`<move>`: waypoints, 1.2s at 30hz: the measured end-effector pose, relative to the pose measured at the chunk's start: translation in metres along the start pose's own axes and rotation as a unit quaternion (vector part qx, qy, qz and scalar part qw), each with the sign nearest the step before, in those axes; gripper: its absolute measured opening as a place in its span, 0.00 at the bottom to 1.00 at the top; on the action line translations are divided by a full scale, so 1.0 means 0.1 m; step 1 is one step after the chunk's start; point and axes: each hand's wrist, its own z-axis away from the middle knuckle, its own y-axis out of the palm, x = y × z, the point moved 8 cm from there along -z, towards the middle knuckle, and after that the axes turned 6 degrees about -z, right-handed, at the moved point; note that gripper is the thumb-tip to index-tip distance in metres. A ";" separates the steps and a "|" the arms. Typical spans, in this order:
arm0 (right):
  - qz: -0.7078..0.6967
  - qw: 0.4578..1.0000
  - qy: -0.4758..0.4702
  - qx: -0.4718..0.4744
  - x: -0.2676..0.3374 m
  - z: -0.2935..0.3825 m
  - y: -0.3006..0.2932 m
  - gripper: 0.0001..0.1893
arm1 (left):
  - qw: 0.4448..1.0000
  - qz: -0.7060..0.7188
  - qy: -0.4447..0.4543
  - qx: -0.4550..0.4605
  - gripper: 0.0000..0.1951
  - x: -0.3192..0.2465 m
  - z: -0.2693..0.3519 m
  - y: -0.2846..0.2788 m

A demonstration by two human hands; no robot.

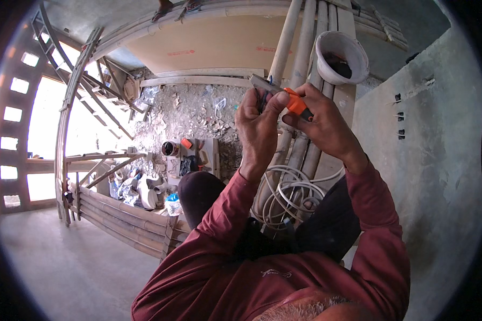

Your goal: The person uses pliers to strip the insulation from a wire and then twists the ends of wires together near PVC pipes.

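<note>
High on a bamboo scaffold, my right hand (327,130) grips the orange-and-black handle of a hand tool (295,102). A flat grey metal piece extends from the handle toward the upper left. My left hand (261,132) pinches the tool near where metal and handle meet, its thumb on top. Some small dark thing (262,100) shows between the left fingers; I cannot tell what it is. Below both hands, a loose coil of white cable (280,186) lies on the bamboo poles (304,40) between my knees.
A whitish plastic bucket (356,52) with dark contents stands on the poles ahead. At right rises a plastered wall (429,160) with wires protruding. Rubble-strewn ground (197,104) lies far below at left, with a bamboo ladder (92,88). Another person's foot (162,10) shows at the top.
</note>
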 end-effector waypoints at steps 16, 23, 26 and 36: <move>-0.094 0.991 0.079 0.047 -0.18 0.01 0.00 0.17 | 0.998 -0.061 0.010 0.015 0.24 0.07 0.00 0.10; 0.000 0.996 -0.025 -0.085 -0.17 0.04 0.01 0.15 | 0.975 -0.204 0.088 -0.028 0.21 -0.09 0.00 0.07; 0.099 0.981 -0.079 -0.147 -0.19 0.05 0.05 0.15 | 0.978 -0.190 0.080 -0.037 0.20 -0.02 -0.03 0.06; -0.205 0.958 -0.007 -0.200 -0.27 -0.06 -0.52 0.19 | 0.987 -0.127 0.057 0.084 0.19 -0.05 0.21 0.33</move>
